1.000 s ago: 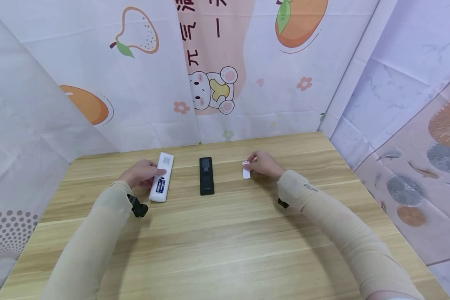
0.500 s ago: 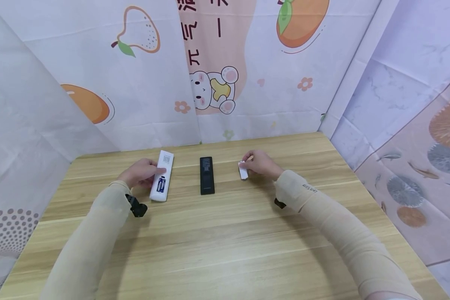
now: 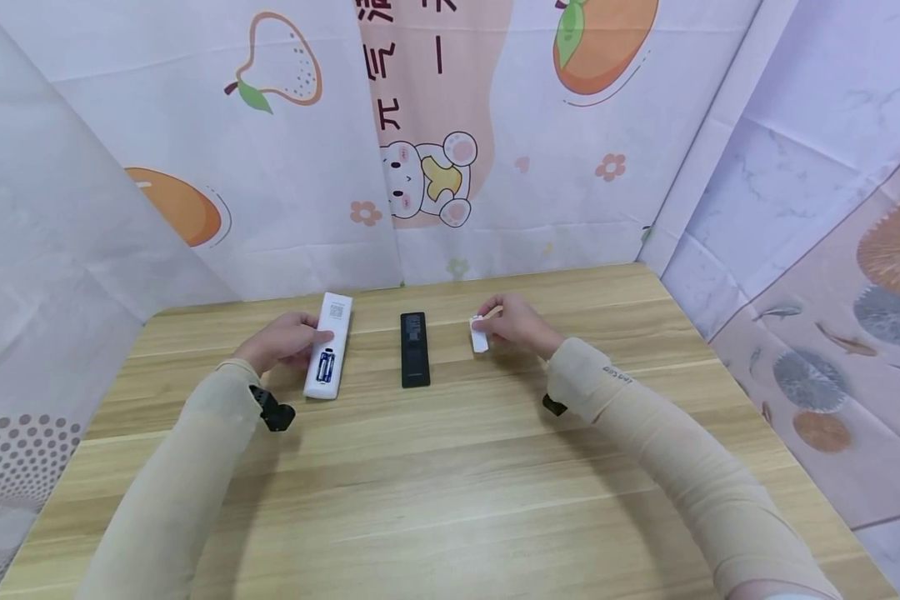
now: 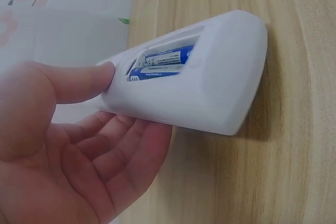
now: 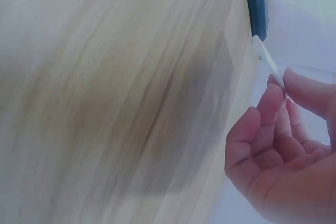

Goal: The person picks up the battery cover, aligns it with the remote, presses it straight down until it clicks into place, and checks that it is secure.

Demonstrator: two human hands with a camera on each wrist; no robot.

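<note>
My left hand [image 3: 281,340] grips a white remote control [image 3: 336,315] by its side, thumb on the back face and fingers beneath. The remote lies back side up, its battery compartment uncovered. Two blue and silver AAA batteries [image 4: 163,65] sit side by side in it. Over on the right, my right hand [image 3: 519,323] pinches a small white battery cover [image 3: 479,337] between thumb and fingertips. In the right wrist view the cover [image 5: 269,62] appears edge-on, held off the table.
Between the two hands a black remote control [image 3: 415,350] lies on the wooden table [image 3: 420,483]. A printed curtain [image 3: 292,183] hangs along the table's back edge. More patterned cloth [image 3: 817,333] hangs at the right side.
My right hand has carried the battery cover leftward, toward the black remote. With my left hand the white remote has shifted slightly up and to the right.
</note>
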